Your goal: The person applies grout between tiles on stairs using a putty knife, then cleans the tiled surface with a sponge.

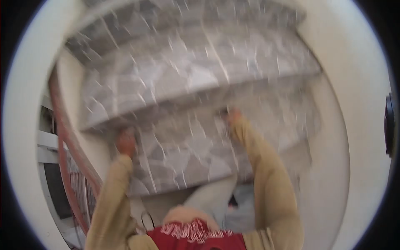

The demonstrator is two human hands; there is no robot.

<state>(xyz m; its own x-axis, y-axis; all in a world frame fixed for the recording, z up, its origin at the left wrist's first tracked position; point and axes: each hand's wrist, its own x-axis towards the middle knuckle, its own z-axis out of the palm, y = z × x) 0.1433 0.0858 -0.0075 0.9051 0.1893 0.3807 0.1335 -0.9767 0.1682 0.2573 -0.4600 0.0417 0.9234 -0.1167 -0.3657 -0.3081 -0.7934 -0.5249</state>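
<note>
Both of my sleeved arms reach forward over a stair step (196,152) faced with irregular grey stone pieces and pale joints. Near the left end of this step is my left hand (126,141), its fingers smeared by motion. My right hand (235,116) is farther to the right, close to the riser of the step above, and looks curled. Beside its fingertips shows a small dark thing (224,111), too blurred to name.
More stone-faced steps (187,62) rise ahead. A reddish handrail (66,125) with thin bars runs along the left, beyond a low pale wall edge. On the right stands a cream wall (333,125), with a round black object (389,125) at the far edge.
</note>
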